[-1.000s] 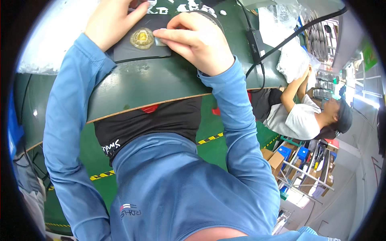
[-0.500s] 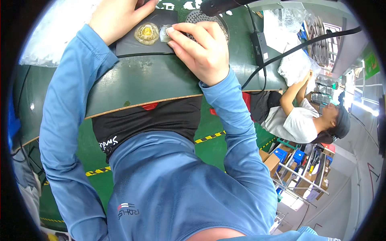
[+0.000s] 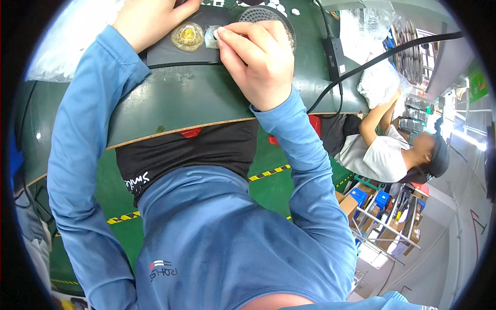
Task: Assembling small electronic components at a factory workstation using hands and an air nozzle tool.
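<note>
My right hand (image 3: pixel 262 67) pinches a small translucent whitish piece (image 3: pixel 210 37) between thumb and forefinger, above the right part of a dark flat mat (image 3: pixel 161 52). Just left of that piece, a round, clear yellowish disc (image 3: pixel 187 36) with a bright yellow centre rests on the mat. My left hand (image 3: pixel 151 21) lies at the mat's left side with its thumb stretched to the right; the upper frame edge cuts off its other fingers. Behind my right fingers sits a round grey dish (image 3: pixel 262 14) with a bumpy surface, partly covered by the hand.
White pieces (image 3: pixel 276 6) lie beyond the dish. A clear plastic bag (image 3: pixel 67 44) covers the green table's (image 3: pixel 191 93) left part. At right, a black adapter box (image 3: pixel 335 57) and thick black cable (image 3: pixel 382 58) lie near a co-worker (image 3: pixel 382 155) handling a white bag (image 3: pixel 378 85).
The black cylindrical thing over the grey dish has gone out of view, uncovering more of the dish. My right hand keeps its pinch with only a slight shift.
</note>
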`<action>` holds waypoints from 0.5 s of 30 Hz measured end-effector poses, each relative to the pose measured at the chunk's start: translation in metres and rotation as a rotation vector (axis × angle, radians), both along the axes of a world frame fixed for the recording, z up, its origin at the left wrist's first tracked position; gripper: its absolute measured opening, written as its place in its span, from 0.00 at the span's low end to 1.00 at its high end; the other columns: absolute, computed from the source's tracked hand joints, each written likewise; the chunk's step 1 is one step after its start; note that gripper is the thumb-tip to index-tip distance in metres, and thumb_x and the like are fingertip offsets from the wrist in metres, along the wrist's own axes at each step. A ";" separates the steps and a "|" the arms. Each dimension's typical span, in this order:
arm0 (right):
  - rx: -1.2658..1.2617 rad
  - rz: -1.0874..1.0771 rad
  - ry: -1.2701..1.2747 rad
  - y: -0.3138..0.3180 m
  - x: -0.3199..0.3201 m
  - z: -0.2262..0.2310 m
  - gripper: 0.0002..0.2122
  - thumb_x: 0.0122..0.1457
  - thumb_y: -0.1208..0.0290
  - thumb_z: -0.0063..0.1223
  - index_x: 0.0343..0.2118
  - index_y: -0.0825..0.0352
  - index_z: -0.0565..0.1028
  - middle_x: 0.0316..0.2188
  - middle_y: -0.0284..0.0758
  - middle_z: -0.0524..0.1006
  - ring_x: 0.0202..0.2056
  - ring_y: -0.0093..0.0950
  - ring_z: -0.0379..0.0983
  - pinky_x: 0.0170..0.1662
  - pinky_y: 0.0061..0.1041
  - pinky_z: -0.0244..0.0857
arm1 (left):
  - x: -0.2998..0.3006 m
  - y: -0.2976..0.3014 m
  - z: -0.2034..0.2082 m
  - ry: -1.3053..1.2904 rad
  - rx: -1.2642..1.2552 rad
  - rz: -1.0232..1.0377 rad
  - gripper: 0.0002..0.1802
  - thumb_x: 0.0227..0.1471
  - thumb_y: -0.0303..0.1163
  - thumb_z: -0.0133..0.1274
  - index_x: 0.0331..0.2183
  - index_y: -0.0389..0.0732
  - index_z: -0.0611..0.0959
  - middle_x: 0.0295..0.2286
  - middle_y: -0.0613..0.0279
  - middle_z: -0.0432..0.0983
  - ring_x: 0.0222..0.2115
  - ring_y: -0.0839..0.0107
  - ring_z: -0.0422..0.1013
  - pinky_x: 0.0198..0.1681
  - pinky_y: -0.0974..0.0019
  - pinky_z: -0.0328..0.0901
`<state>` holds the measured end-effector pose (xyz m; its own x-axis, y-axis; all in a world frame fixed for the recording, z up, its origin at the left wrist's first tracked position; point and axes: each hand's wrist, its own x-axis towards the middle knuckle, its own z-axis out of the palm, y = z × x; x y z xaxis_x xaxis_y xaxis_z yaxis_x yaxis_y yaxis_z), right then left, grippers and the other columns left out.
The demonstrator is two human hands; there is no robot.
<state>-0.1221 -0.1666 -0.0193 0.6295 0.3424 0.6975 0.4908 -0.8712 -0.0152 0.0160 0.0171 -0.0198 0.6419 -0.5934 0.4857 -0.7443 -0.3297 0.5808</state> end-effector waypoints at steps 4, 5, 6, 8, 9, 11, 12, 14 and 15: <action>0.074 -0.056 0.020 0.004 -0.004 0.000 0.10 0.45 0.78 0.70 0.33 0.63 0.84 0.33 0.28 0.82 0.34 0.31 0.73 0.39 0.29 0.70 | -0.001 -0.001 0.003 -0.008 0.052 -0.005 0.06 0.51 0.29 0.59 0.30 0.36 0.83 0.26 0.50 0.77 0.31 0.53 0.74 0.36 0.55 0.68; 0.102 -0.058 0.013 0.004 -0.004 -0.001 0.09 0.45 0.78 0.70 0.31 0.63 0.84 0.32 0.27 0.82 0.34 0.30 0.73 0.38 0.28 0.69 | -0.002 -0.001 0.003 -0.020 0.059 -0.003 0.07 0.51 0.30 0.59 0.30 0.36 0.83 0.27 0.50 0.77 0.31 0.52 0.74 0.37 0.54 0.68; 0.102 -0.056 0.014 0.003 -0.002 -0.001 0.09 0.45 0.78 0.70 0.31 0.63 0.84 0.32 0.27 0.82 0.34 0.30 0.73 0.38 0.28 0.69 | -0.002 0.000 0.005 -0.019 0.060 -0.001 0.07 0.51 0.30 0.59 0.30 0.36 0.83 0.27 0.50 0.77 0.31 0.52 0.74 0.37 0.54 0.68; 0.083 -0.017 0.013 0.002 0.000 -0.001 0.08 0.44 0.76 0.69 0.28 0.64 0.82 0.31 0.29 0.80 0.34 0.32 0.72 0.37 0.30 0.71 | -0.004 0.002 0.008 -0.040 0.062 -0.023 0.07 0.51 0.30 0.59 0.30 0.35 0.83 0.27 0.50 0.77 0.32 0.52 0.74 0.38 0.54 0.68; 0.083 -0.020 0.015 0.002 0.000 0.001 0.08 0.44 0.76 0.69 0.28 0.64 0.82 0.31 0.29 0.80 0.34 0.32 0.72 0.37 0.30 0.71 | -0.003 0.001 0.004 -0.038 0.061 -0.025 0.07 0.51 0.30 0.59 0.30 0.35 0.83 0.27 0.50 0.77 0.32 0.52 0.74 0.38 0.54 0.68; 0.007 -0.037 0.022 0.006 0.000 0.006 0.06 0.45 0.76 0.69 0.26 0.63 0.82 0.30 0.29 0.79 0.34 0.31 0.72 0.36 0.29 0.71 | -0.001 0.001 -0.002 -0.102 0.013 -0.003 0.07 0.51 0.29 0.59 0.30 0.35 0.84 0.27 0.50 0.77 0.32 0.52 0.74 0.39 0.55 0.68; 0.007 -0.039 0.024 0.007 0.000 0.010 0.06 0.45 0.76 0.69 0.26 0.63 0.82 0.30 0.29 0.79 0.34 0.31 0.72 0.36 0.29 0.71 | 0.000 0.001 -0.004 -0.099 0.014 -0.005 0.07 0.51 0.29 0.59 0.30 0.35 0.84 0.27 0.50 0.77 0.32 0.52 0.74 0.39 0.55 0.68; -0.059 -0.037 0.146 0.008 0.000 0.022 0.05 0.51 0.78 0.68 0.30 0.66 0.83 0.29 0.30 0.82 0.33 0.28 0.75 0.36 0.27 0.70 | -0.002 -0.001 -0.002 -0.072 0.034 -0.004 0.07 0.52 0.29 0.59 0.31 0.35 0.84 0.27 0.50 0.77 0.33 0.52 0.75 0.40 0.55 0.69; -0.060 -0.050 0.148 0.006 0.003 0.032 0.05 0.51 0.78 0.68 0.30 0.66 0.83 0.29 0.30 0.82 0.33 0.28 0.75 0.36 0.27 0.70 | 0.008 -0.001 -0.016 -0.070 0.032 -0.017 0.07 0.52 0.29 0.59 0.31 0.35 0.84 0.27 0.50 0.77 0.33 0.52 0.75 0.40 0.55 0.69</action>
